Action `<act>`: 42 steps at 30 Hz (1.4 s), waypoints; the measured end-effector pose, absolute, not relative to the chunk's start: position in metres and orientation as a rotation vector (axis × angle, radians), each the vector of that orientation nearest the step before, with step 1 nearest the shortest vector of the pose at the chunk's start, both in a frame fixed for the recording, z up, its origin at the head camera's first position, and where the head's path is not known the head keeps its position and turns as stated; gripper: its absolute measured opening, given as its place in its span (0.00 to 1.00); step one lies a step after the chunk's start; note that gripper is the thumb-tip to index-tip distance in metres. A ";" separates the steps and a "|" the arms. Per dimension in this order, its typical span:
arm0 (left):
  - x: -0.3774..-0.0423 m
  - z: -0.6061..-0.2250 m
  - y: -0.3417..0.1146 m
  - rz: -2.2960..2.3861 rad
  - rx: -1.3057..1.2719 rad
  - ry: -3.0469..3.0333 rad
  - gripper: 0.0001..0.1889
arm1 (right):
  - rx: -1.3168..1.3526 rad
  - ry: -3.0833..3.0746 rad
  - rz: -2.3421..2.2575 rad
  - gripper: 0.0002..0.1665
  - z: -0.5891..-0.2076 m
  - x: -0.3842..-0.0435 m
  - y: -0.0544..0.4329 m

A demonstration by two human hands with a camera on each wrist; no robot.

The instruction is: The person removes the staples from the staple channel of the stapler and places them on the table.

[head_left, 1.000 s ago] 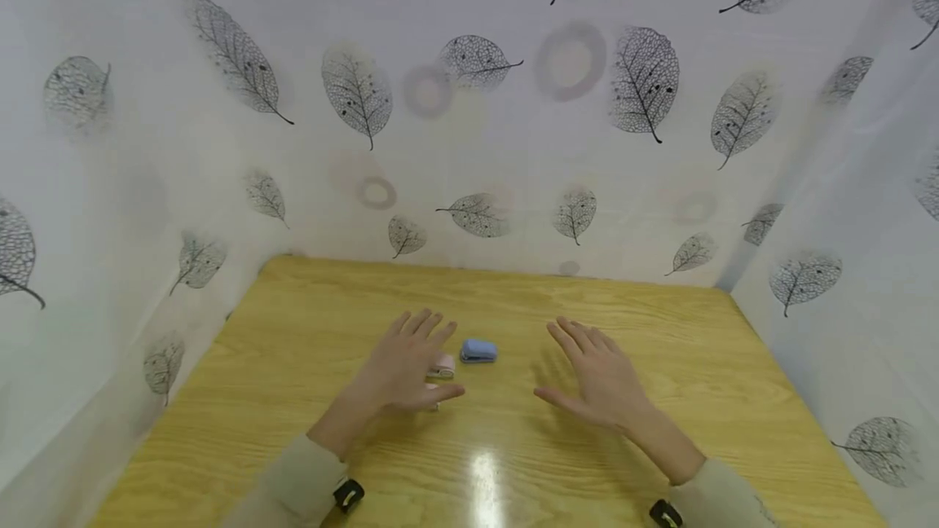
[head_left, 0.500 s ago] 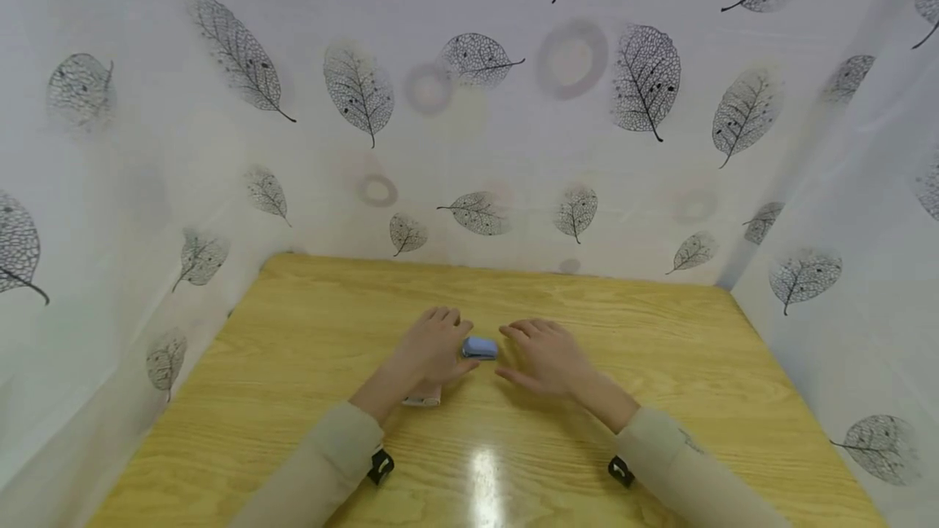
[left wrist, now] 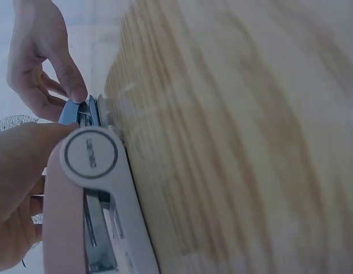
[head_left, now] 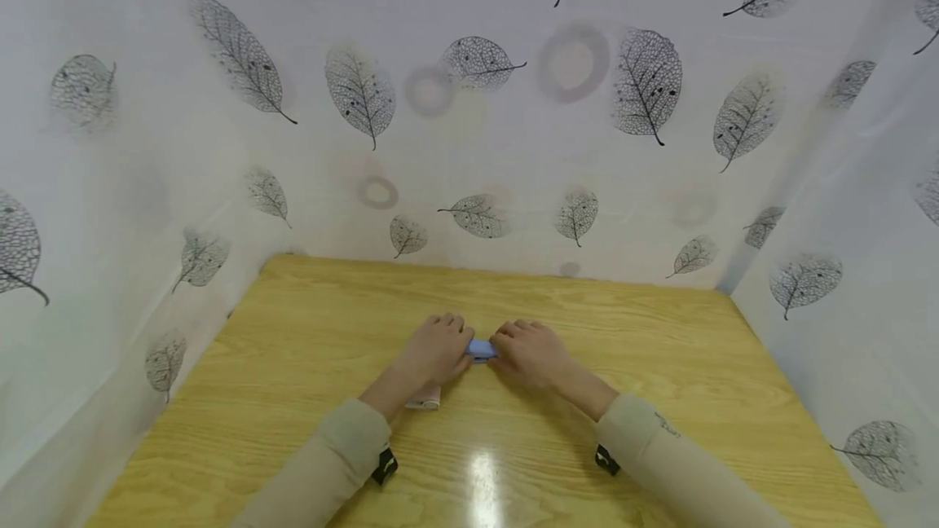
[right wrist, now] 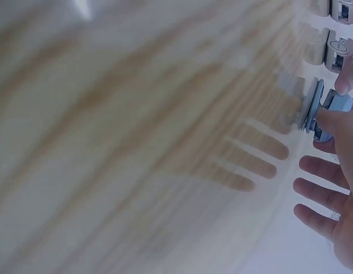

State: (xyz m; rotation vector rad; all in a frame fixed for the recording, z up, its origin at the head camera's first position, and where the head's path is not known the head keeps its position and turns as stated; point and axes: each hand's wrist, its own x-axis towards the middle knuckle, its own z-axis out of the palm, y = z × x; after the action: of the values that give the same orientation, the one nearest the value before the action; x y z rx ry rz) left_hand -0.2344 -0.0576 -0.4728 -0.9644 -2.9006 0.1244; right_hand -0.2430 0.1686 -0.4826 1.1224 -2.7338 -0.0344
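A small light-blue stapler (head_left: 481, 350) lies on the wooden table between both hands. At its left end, my left hand (head_left: 434, 350) pinches it with thumb and fingers. The thumb and fingers of my right hand (head_left: 530, 353) grip its other end; in the right wrist view the stapler (right wrist: 337, 103) sits between that thumb and index finger, the other fingers spread. Beneath my left wrist is a pink-and-white stapler (head_left: 425, 401), mostly covered in the head view. It looms large in the left wrist view, where the right hand (left wrist: 42, 57) appears behind the blue stapler (left wrist: 71, 112).
Two pink-and-white staplers stand at the right wrist view's upper right, a nearer one (right wrist: 339, 54) and a farther one (right wrist: 344, 11). The wooden table (head_left: 623, 332) is enclosed by pale curtains (head_left: 499, 145) printed with leaves. Light glares off the tabletop's front.
Both hands have come inward from either side, the right hand moving left and the left hand right. Their fingers have closed on the ends of the blue stapler, which stays about in place.
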 end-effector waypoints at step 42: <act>-0.200 -0.487 0.077 0.001 -0.962 -2.903 0.21 | 0.942 -2.817 0.104 0.18 -0.478 -0.194 0.300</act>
State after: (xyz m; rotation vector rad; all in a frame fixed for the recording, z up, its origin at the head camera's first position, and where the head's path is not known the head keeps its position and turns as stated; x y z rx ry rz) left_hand -0.1996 0.0770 -0.4874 -0.9622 -2.9034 0.0010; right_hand -0.1944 0.3002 -0.4784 0.9415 -2.8175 0.1045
